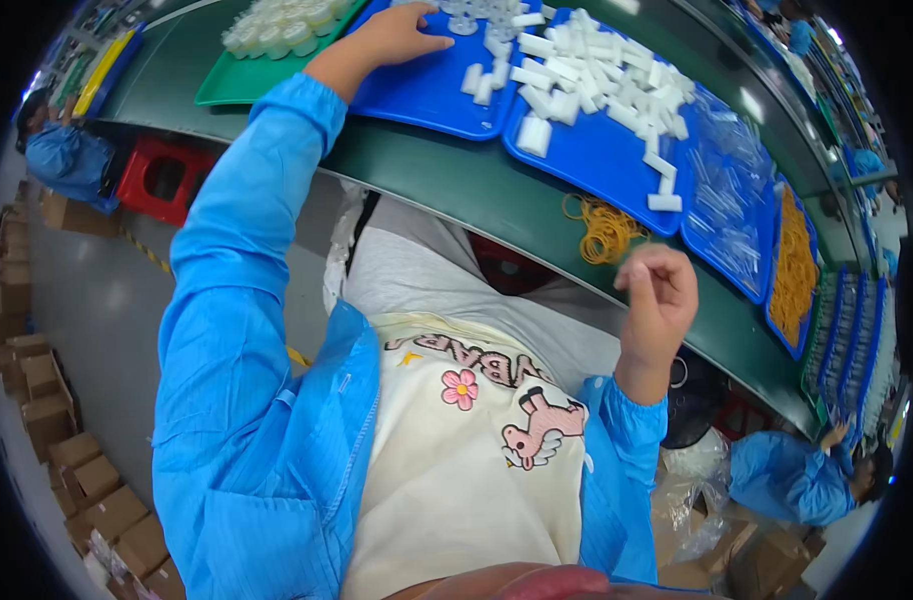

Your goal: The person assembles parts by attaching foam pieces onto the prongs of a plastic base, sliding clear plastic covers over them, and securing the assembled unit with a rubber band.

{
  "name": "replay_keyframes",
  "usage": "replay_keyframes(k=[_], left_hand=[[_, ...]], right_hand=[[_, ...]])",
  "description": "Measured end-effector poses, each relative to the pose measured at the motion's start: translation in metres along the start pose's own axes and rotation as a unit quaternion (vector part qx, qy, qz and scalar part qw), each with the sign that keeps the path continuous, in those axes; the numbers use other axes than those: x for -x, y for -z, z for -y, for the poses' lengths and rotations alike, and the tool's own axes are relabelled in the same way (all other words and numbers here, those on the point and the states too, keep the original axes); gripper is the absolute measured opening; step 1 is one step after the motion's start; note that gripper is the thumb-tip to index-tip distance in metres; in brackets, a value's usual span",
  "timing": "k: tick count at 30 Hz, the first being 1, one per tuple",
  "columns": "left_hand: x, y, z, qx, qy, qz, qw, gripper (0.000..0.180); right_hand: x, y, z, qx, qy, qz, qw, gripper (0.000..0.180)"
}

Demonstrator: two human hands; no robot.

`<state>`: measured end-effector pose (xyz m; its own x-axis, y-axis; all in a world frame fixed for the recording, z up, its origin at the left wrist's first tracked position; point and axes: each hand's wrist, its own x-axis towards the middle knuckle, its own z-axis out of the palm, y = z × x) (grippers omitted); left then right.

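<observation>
1. Left hand (pixel 412 32) open, thumb apart from fingers, at the clear round parts (pixel 464 23); fingertip contact not clear.
2. Right hand (pixel 662 290) curled inward near the tabletop (pixel 427 170) edge; cannot tell whether it pinches anything. Loose rubber bands (pixel 607 236) heaped just beyond it: thin, tangled, orange-yellow loops.
3. Progress, as judged: work under way. Whitish round pieces (pixel 287 30) stand grouped in the green tray (pixel 213 88), left of the left hand; whether these are finished is uncertain. Plenty of loose stock remains.
4. Under the left hand, a smooth blue tray (pixel 417 100); the clear parts look like glossy, rigid plastic.
5. Right of the left hand, white cylinders (pixel 587 70), matte, short, piled at random.
6. Beyond the right hand, slender transparent tubes (pixel 722 190), shiny; further right, a tray of banked orange bands (pixel 792 270).
</observation>
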<state>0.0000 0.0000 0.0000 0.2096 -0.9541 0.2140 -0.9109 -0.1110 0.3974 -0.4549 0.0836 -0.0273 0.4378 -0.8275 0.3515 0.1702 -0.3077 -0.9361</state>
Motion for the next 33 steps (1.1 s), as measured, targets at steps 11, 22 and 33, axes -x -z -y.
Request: replay_keyframes(k=[11,22,33], left_hand=[[-0.012,-0.029,-0.017,0.317,0.018,0.035,0.948,0.021],[0.063,0.010,-0.001,0.545,0.122,0.018,0.829,0.043],[0.174,-0.013,-0.069,0.674,0.090,-0.013,0.733,0.036]], right_hand=[[-0.052,-0.010,0.022,0.369,0.122,0.033,0.921,0.014],[-0.112,-0.064,-0.027,0.424,0.184,0.176,0.869,0.033],[-0.129,-0.053,-0.027,0.320,0.032,0.216,0.922,0.020]])
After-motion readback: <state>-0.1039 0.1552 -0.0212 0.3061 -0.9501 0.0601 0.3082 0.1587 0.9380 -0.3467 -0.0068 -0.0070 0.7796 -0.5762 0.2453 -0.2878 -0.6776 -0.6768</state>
